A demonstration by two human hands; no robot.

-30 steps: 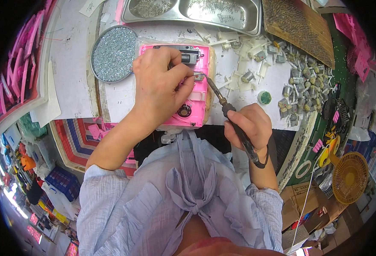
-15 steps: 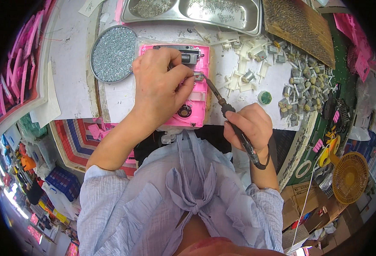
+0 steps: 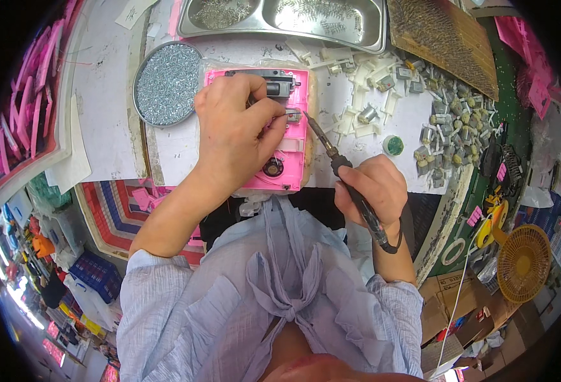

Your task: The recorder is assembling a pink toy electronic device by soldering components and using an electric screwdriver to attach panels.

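Observation:
A pink plastic housing (image 3: 298, 155) lies on a pad at the table's front edge, with a dark grey battery-like block, a small metal part (image 3: 292, 116) and a round black speaker-like piece (image 3: 273, 167) inside. My left hand (image 3: 234, 130) rests over the housing's left side. Its thumb and fingers are closed in a pinch on a thin wire (image 3: 294, 113) that reaches over the small metal part. My right hand (image 3: 377, 191) grips a black soldering iron (image 3: 364, 213), slanted up and left. The iron's tip is beside the wire's end, at the housing's right side.
A round tray of small screws (image 3: 168, 84) stands left of the housing. Behind it is a metal tray (image 3: 280, 25) of small springs and metal bits. To the right lie white plastic parts (image 3: 360, 95), several small motors (image 3: 449, 130), a green round pot (image 3: 393, 146) and a brown board (image 3: 445, 44).
The soldering iron's tip has shifted slightly right, away from the small metal part. My left hand keeps its pinch over the housing. The whole view has moved a little.

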